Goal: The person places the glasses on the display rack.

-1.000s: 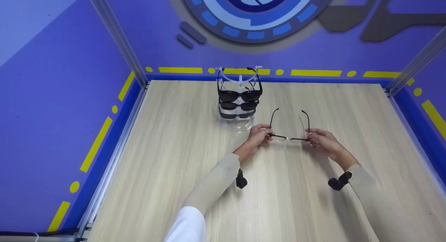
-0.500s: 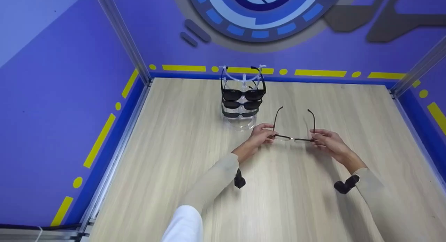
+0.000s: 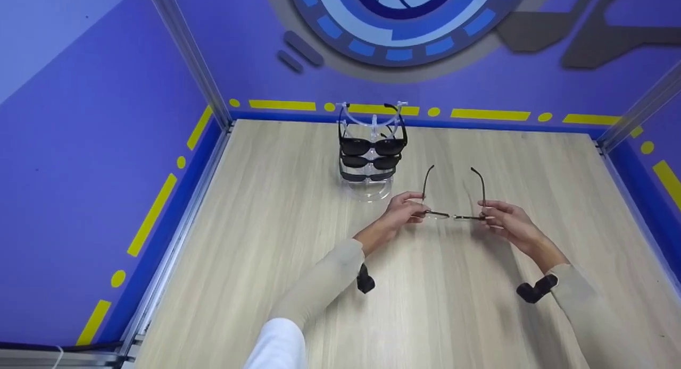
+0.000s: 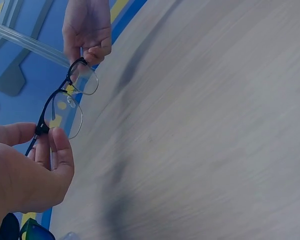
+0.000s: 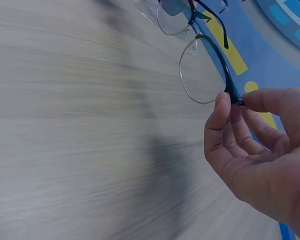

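Observation:
Both hands hold one pair of eyeglasses (image 3: 468,217) above the table, with the temples unfolded and pointing away toward the back wall. The frame has dark upper rims and clear lenses edged below in thin metal. My left hand (image 3: 399,213) pinches the left hinge corner between thumb and fingers. At the opposite hinge corner, my right hand (image 3: 512,224) pinches the frame the same way. In the right wrist view a clear lens (image 5: 202,72) shows beside the right hand's fingertips. The left wrist view shows both lenses and both hands on the frame.
A clear display stand (image 3: 367,191) with several dark sunglasses (image 3: 372,147) stacked on it stands behind and left of the hands. Blue printed walls (image 3: 330,82) with metal corner posts enclose the wooden table (image 3: 266,209). Black wrist cameras (image 3: 536,289) sit on both sleeves.
Both hands have shifted slightly right and nearer in the head view with the eyeglasses, while the whole view also moved a little. The front of the eyeglasses looks tipped a bit flatter.

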Available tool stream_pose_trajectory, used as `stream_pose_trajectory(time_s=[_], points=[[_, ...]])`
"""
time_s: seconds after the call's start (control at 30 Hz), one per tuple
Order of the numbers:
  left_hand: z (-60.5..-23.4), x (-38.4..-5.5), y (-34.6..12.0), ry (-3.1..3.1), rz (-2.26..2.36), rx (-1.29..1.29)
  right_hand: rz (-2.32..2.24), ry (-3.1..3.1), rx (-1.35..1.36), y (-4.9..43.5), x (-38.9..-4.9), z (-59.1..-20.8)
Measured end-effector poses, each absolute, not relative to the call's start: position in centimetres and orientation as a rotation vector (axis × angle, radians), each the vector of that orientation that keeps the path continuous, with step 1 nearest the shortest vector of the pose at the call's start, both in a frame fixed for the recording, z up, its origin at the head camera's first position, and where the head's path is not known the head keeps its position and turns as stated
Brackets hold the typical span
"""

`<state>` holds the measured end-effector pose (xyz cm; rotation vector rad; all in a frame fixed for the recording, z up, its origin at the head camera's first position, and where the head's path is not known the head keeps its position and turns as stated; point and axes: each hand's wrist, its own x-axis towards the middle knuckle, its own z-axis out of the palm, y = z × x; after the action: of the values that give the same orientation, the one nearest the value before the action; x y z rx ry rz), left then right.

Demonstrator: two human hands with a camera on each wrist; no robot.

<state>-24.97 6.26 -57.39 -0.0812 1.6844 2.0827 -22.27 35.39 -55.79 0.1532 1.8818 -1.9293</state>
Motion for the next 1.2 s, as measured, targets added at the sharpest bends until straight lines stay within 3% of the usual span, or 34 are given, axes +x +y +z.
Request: stream_pose_trajectory(time_s=[1.2], points=[[-56.9, -24.5, 5.8, 1.603, 2.162, -0.045, -2.121, 1.717, 0.045, 36.0, -21.2, -55.1]])
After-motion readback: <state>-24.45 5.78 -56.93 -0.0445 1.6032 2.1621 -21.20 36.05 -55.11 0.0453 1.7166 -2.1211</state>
